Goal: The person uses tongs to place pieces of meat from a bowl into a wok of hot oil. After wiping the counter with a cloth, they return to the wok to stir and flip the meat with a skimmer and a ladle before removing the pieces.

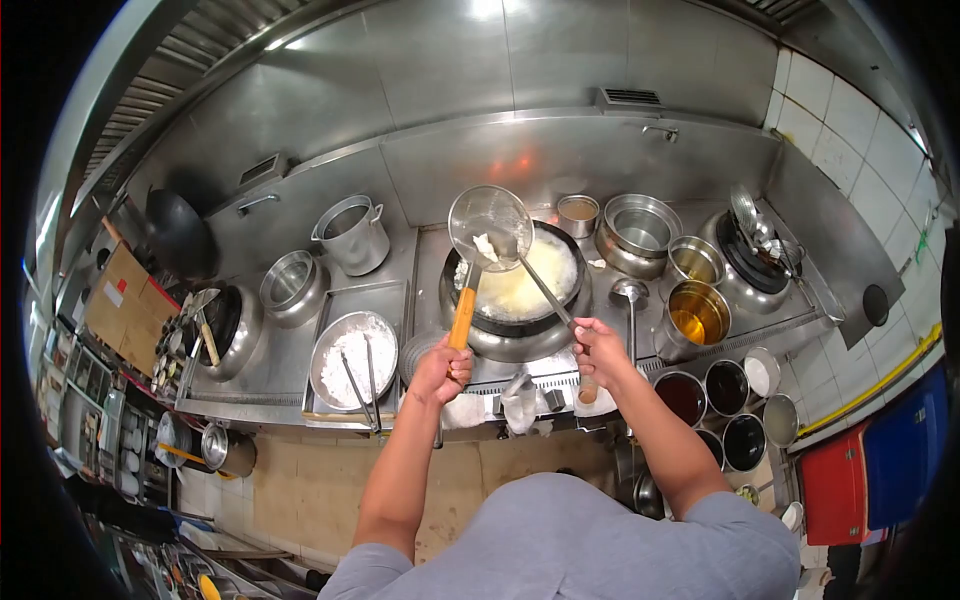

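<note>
My left hand is closed around the wooden handle of a wire strainer. Its round mesh basket is over the far left part of a wok, with a white piece of food in it. Pale, foamy oil fills the wok. In my right hand is a long-handled metal utensil, slanting up and left across the wok. Its far end meets the strainer's rim, and its head cannot be made out clearly. Left of the wok, a metal bowl holds white powder and tongs.
A tall pot stands at the back left. To the right are a ladle, nested metal pots and a container of amber oil. Several containers of dark liquid stand lower right. A second wok burner holds utensils.
</note>
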